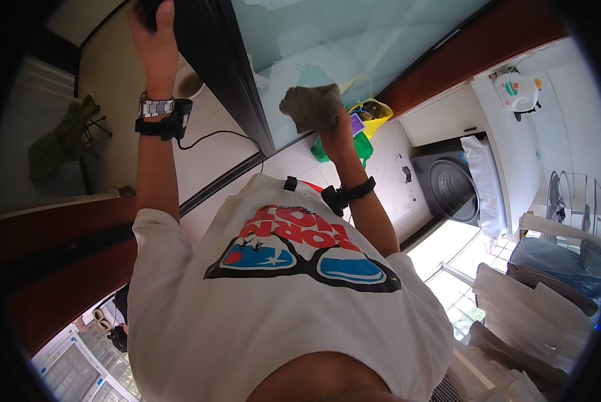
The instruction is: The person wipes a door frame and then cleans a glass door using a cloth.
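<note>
At the top left, my left hand [152,35] is closed around a dark part at the edge of a black door frame [220,60]; its fingertips are partly cut off by the picture's edge. A metal-banded watch [157,107] and a black strap with a small device are on that wrist. My right hand [338,138] holds a crumpled grey-brown cloth [313,108] against or just in front of the glass pane [290,55]; contact is hard to tell. Another black strap [358,191] is around the right forearm. The pane shows faint reflections and whitish patches.
A black cable [220,133] hangs from the left wrist device towards the floor track [220,186]. Beyond the right hand are a yellow bag [381,118] and a green bag [363,148]. A front-loading washing machine [451,188], a detergent jug [516,93] and hanging clothes [521,296] are at right.
</note>
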Motion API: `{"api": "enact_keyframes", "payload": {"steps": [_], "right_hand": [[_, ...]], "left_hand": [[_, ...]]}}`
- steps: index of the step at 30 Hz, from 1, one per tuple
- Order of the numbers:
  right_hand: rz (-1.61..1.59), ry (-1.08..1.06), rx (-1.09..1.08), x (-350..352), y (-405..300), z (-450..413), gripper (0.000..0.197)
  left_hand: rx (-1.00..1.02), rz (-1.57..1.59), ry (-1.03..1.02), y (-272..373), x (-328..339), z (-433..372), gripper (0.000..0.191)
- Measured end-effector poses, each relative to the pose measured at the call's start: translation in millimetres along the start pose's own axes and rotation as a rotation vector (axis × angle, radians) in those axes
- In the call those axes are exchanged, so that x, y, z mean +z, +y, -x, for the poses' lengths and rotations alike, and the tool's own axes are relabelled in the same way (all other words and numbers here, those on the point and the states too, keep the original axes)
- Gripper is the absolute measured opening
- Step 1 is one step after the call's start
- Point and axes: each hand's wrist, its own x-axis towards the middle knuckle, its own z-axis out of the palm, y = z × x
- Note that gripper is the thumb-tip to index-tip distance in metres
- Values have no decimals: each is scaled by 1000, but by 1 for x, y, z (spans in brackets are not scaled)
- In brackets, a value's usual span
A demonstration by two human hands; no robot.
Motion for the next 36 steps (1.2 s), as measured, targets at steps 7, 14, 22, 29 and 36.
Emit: {"api": "enact_keyframes", "payload": {"steps": [7,14,22,29,36], "right_hand": [[829,-102,-796,211,-25,-56,22],[1124,-241,-1567,248,-12,-136,26],[1013,-195,-1344,213,35,-142,29],[1540,-403,-1212,143,100,-159,38],[1810,-849,-829,120,67,-147,43]], "left_hand": [[1,155,-109,5,-2,4,66],[12,188,-157,-8,-12,-1,79],[49,130,-94,-18,-10,-3,81],[31,-2,20,-30,-16,-9,78],[-19,-64,118,-33,-22,-2,77]]}}
